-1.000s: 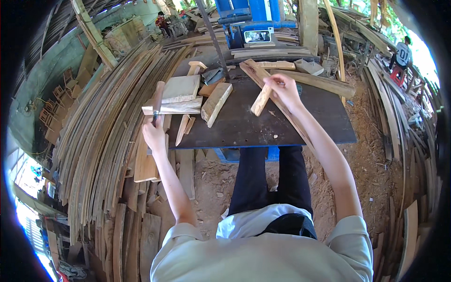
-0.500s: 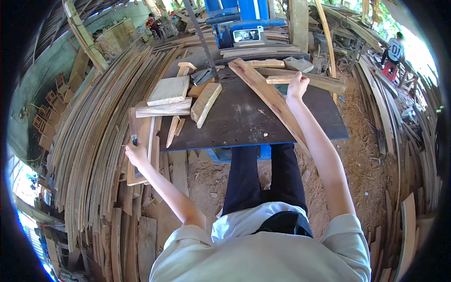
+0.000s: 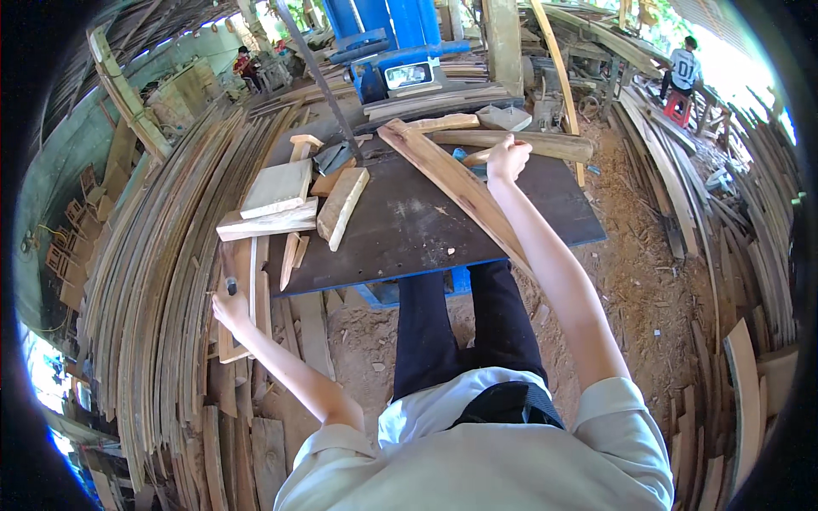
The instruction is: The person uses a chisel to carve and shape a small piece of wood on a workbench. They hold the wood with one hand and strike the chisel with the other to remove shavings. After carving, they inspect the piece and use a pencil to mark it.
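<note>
My left hand [image 3: 231,312] is closed at the left end of the worktable, on a narrow brown tool [image 3: 227,255] with a dark collar; its exact kind is unclear. Behind that tool stands a wooden frame [image 3: 252,289]. My right hand [image 3: 509,160] is closed over the right part of the table, with a short light piece of wood [image 3: 477,157] sticking out to its left. A long brown plank [image 3: 452,183] lies slantwise beside my right forearm. Toward the left lie a square wood block [image 3: 277,189], a wedge-like block [image 3: 266,223] and a thick offcut [image 3: 343,207].
The dark tabletop [image 3: 383,247] has a blue edge. A blue machine [image 3: 375,43] with a phone [image 3: 409,76] stands behind it. Long boards [image 3: 162,255] are stacked at left, more timber [image 3: 673,179] at right. A person [image 3: 683,70] sits on a red stool far right.
The view has shifted, so the table sits lower and further left. The light wood piece by my right hand now points more downward at its left end. Both hands stay closed.
</note>
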`<move>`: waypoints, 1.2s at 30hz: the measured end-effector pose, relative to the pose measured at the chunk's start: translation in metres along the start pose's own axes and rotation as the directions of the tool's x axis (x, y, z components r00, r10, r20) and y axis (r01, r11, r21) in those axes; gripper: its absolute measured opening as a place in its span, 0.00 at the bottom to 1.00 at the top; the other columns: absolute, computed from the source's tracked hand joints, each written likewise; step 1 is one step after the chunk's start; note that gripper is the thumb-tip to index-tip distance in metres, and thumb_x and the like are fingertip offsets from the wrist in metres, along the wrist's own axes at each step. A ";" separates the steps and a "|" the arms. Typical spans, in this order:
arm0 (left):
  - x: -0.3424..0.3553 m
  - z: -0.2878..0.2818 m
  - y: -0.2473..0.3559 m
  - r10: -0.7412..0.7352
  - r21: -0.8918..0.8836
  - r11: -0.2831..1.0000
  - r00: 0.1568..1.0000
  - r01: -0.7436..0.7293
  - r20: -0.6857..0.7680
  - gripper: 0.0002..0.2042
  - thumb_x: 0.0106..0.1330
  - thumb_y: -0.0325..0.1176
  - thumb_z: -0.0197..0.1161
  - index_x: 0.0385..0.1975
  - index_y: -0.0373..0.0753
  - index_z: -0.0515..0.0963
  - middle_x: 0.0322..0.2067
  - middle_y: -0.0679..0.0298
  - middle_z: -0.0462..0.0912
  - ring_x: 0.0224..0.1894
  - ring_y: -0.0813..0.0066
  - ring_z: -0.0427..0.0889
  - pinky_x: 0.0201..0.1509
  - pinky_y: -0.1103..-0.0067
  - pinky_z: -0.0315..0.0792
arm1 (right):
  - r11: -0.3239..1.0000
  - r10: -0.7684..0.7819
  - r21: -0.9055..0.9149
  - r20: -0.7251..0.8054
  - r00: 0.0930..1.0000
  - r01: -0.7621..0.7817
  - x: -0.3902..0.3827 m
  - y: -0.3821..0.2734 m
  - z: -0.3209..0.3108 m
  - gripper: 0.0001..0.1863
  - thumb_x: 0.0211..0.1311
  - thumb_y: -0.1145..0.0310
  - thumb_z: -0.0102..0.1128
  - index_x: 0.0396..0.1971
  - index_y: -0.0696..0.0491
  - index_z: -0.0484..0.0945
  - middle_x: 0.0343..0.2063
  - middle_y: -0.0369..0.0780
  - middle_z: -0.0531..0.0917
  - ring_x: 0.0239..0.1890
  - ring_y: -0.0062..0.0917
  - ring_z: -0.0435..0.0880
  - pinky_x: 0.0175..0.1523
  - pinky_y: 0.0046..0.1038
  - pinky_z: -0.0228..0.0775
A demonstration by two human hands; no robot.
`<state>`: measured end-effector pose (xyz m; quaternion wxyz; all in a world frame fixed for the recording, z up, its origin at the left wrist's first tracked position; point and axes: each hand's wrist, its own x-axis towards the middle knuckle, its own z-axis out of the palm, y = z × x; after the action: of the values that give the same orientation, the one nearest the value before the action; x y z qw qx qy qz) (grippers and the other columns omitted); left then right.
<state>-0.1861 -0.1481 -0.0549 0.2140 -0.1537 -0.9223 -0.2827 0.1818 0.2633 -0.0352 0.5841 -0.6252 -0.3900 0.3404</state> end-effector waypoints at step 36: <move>-0.124 -0.046 0.124 0.212 -0.505 0.720 0.844 -0.476 -0.493 0.08 0.68 0.25 0.54 0.43 0.36 0.78 0.43 0.57 0.78 0.48 0.64 0.76 0.55 0.69 0.68 | 0.210 -0.158 -0.322 0.921 0.357 0.923 -0.072 -0.030 -0.104 0.42 0.54 0.55 0.64 0.65 0.52 0.53 0.50 0.55 0.72 0.54 0.50 0.72 0.55 0.52 0.62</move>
<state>-0.0153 -0.0965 -0.0238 0.3868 -0.3257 -0.6701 -0.5435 0.2377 0.1517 0.0011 0.0720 -0.4059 -0.9096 0.0523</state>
